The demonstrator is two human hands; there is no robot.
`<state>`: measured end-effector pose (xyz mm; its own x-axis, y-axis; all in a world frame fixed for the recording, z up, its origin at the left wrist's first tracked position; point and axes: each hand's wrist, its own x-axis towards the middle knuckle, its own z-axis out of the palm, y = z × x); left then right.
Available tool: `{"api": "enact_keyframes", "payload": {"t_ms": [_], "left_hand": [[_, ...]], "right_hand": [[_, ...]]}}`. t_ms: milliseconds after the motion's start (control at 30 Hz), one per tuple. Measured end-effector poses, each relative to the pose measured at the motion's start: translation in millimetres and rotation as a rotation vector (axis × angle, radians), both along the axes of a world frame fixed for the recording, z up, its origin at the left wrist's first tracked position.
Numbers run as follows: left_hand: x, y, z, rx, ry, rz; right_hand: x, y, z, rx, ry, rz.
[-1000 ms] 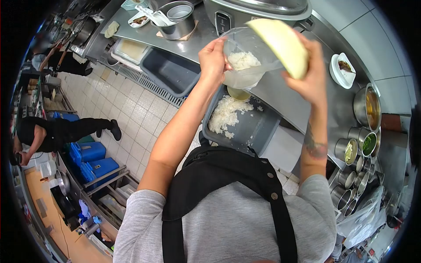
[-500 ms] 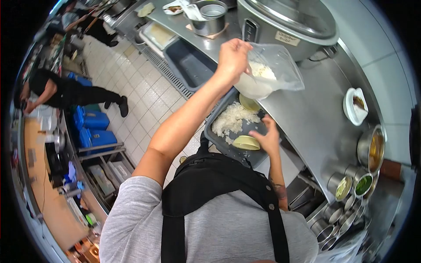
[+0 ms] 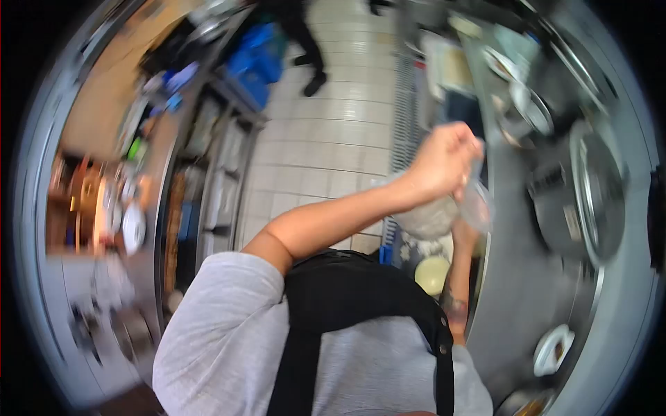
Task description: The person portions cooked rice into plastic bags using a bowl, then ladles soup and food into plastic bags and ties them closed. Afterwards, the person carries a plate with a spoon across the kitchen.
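My left hand (image 3: 447,163) grips the gathered top of a clear plastic bag (image 3: 427,218), which hangs below it with white rice inside. My right hand (image 3: 466,232) is just beneath and beside the bag, mostly hidden by it, so its fingers cannot be made out. A pale yellow-green bowl (image 3: 432,274) sits in the grey bin below, close to my right forearm. White rice (image 3: 416,251) lies in that bin, partly covered by the bag. The view is blurred by motion.
On the right, the steel counter (image 3: 513,298) holds a large rice cooker (image 3: 579,197), a metal pot (image 3: 527,114) and a white dish (image 3: 553,350). A co-worker's dark legs (image 3: 302,41) stand near blue bins (image 3: 253,62). Tiled floor (image 3: 319,139) runs between the counters.
The view has swung round towards the aisle. My left hand still holds the bag, now closed up at its top. My right hand has risen from the bin to the bag, and the bowl stays in the bin.
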<state>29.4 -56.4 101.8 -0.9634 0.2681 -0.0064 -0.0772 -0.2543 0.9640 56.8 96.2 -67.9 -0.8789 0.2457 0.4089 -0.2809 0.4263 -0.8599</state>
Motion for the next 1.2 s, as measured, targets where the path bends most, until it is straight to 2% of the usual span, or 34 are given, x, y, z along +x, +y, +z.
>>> {"api": "enact_keyframes", "payload": {"t_ms": [67, 133, 200, 233, 300, 333, 400, 500, 533, 600, 633, 700, 733, 833, 867, 967, 1033, 1167, 1200], "left_hand": [[18, -52, -8, 0.087, 0.017, 0.032], [39, -117, -13, 0.085, 0.064, 0.114], [70, -186, -25, 0.071, 0.124, 0.228], [88, -218, -40, -0.055, 0.193, 0.355], [128, -276, -84, -0.315, 0.305, 0.591], [152, -295, -100, -0.412, 0.208, 0.523], [187, -297, -125, -0.589, 0.373, 0.574], [224, -312, -115, -1.050, 0.318, 0.584], [236, -329, -116, -1.034, 0.325, 0.641], [258, -367, -117, -1.008, 0.339, 0.748], [274, -384, -110, -1.016, 0.265, 0.727], [305, -412, -95, -1.025, 0.118, 0.674], [315, -421, -108, -0.813, 0.251, 0.821], [328, -442, -132, -0.303, 0.314, 1.132], [328, -451, -154, -0.509, 0.442, 1.261], [355, -490, -154, -0.527, 0.263, 1.473], [376, -525, -152, -0.590, 0.183, 1.606], [429, -605, -147, -0.817, 0.097, 1.834], [441, -617, -123, -0.859, 0.154, 1.902]], "right_hand": [[-5, -33, -19, -0.086, -0.039, -0.002], [-3, -79, -20, -0.281, 0.105, 0.090], [9, -132, 12, -0.135, 0.078, 0.144], [16, -164, 33, -0.219, 0.071, 0.154], [28, -207, 50, -0.192, -0.040, 0.301], [38, -235, 53, -0.191, -0.043, 0.366], [62, -287, 57, -0.190, -0.060, 0.491], [104, -362, 51, -0.037, 0.204, 0.794], [120, -381, 69, -0.036, 0.086, 0.939], [141, -427, 88, 0.070, 0.385, 1.130], [155, -452, 98, 0.114, 0.536, 1.217], [183, -498, 121, 0.181, 0.516, 1.437], [192, -521, 125, 0.213, 0.558, 1.534], [227, -579, 146, 0.270, 0.617, 1.835], [241, -596, 150, 0.280, 0.615, 1.940], [271, -649, 145, 0.281, 0.505, 2.152], [298, -688, 145, 0.140, 0.508, 2.207], [342, -774, 152, -0.031, 0.473, 2.366], [351, -795, 152, -0.072, 0.419, 2.400]]}}
